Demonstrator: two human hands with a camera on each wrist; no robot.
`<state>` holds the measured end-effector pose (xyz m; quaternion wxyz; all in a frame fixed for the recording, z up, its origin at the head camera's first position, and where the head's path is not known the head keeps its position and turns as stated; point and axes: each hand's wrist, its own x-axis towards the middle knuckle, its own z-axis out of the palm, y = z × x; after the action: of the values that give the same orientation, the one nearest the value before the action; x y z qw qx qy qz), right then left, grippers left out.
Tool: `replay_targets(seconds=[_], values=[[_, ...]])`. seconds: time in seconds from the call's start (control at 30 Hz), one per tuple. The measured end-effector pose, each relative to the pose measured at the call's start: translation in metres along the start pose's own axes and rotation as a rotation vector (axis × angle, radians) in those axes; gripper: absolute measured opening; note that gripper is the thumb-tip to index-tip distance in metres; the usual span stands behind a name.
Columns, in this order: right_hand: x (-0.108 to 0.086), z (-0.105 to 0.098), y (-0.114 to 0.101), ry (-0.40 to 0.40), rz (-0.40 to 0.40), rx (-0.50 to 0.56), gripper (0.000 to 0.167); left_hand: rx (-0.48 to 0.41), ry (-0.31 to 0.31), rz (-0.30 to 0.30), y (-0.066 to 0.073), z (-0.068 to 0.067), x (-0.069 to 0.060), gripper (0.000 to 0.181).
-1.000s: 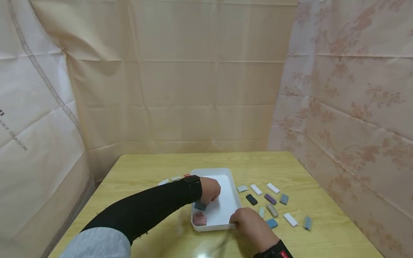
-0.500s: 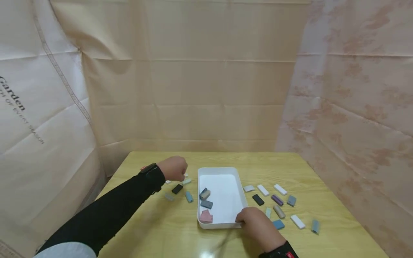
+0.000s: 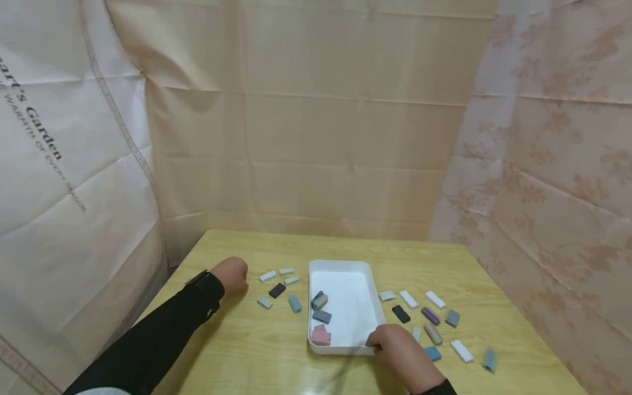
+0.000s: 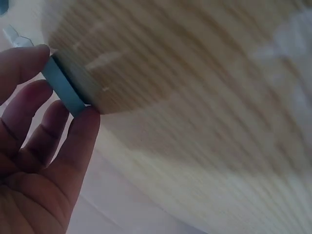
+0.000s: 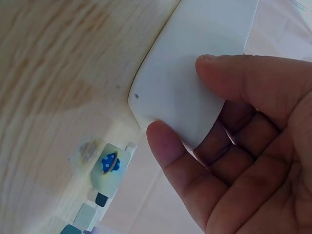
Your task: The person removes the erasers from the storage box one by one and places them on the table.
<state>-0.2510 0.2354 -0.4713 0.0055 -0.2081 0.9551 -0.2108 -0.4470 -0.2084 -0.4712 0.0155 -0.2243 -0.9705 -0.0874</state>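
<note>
At the left of the table my left hand (image 3: pixel 233 274) pinches a small blue-green rectangular block (image 4: pixel 64 87) between thumb and fingers, low over the wood; the hand hides it in the head view. My right hand (image 3: pixel 399 351) grips the near right corner of a white tray (image 3: pixel 316 274), thumb on one face of its wall. Along the tray's left side lie a pink piece (image 3: pixel 321 335), a grey-blue block (image 3: pixel 322 316), a beige block (image 3: pixel 320 301) and a dark blue one partly behind it.
Several small blocks lie left of the tray, among them a black block (image 3: pixel 277 290) and a blue block (image 3: pixel 294 303). More are scattered on the right, including a purple block (image 3: pixel 430 315) and a white block (image 3: pixel 462 351). Cloth sheets (image 3: pixel 296 137) hang around the table (image 3: pixel 257 351).
My left hand has left the tray, moved over the left-hand blocks, and come down farther left by the table's edge. My right hand keeps its hold on the tray. The head view has shifted left.
</note>
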Motion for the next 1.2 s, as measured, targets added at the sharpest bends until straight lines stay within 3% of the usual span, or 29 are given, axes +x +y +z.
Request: replay_targets(seconds=[0.13, 0.27, 0.37, 0.47, 0.53, 0.67, 0.73, 0.8, 1.0, 1.2], values=[[-0.002, 0.0, 0.002, -0.001, 0.022, 0.019, 0.027, 0.003, -0.008, -0.011, 0.004, -0.001, 0.001, 0.032], [-0.004, 0.003, 0.003, 0.015, -0.005, 0.023, 0.027, 0.054, -0.033, 0.013, 0.012, -0.003, 0.001, 0.038], [-0.005, 0.006, 0.003, 0.024, -0.031, 0.023, 0.026, 0.107, -0.02, 0.099, 0.029, -0.006, 0.006, 0.035], [-0.006, 0.008, 0.001, 0.032, -0.037, 0.019, 0.027, 0.103, 0.007, 0.244, 0.066, -0.01, 0.015, 0.02], [-0.006, 0.008, 0.0, 0.037, -0.033, 0.016, 0.028, 0.082, 0.007, 0.389, 0.1, -0.012, 0.02, 0.007], [-0.005, 0.007, -0.002, 0.051, -0.026, 0.004, 0.029, 0.075, -0.113, 0.616, 0.169, -0.013, 0.024, 0.013], [-0.004, 0.008, -0.003, 0.061, -0.033, -0.003, 0.028, 0.105, -0.19, 0.668, 0.194, -0.011, 0.022, 0.016], [-0.004, 0.009, -0.003, 0.066, -0.048, -0.011, 0.026, 0.138, -0.265, 0.678, 0.21, -0.008, 0.019, 0.019], [-0.005, 0.009, -0.004, 0.102, -0.082, -0.035, 0.026, 0.158, -0.438, 0.719, 0.23, 0.001, 0.007, 0.016], [-0.006, 0.006, -0.001, 0.106, -0.037, -0.025, 0.031, 0.205, -0.429, 0.795, 0.238, 0.003, 0.004, 0.007]])
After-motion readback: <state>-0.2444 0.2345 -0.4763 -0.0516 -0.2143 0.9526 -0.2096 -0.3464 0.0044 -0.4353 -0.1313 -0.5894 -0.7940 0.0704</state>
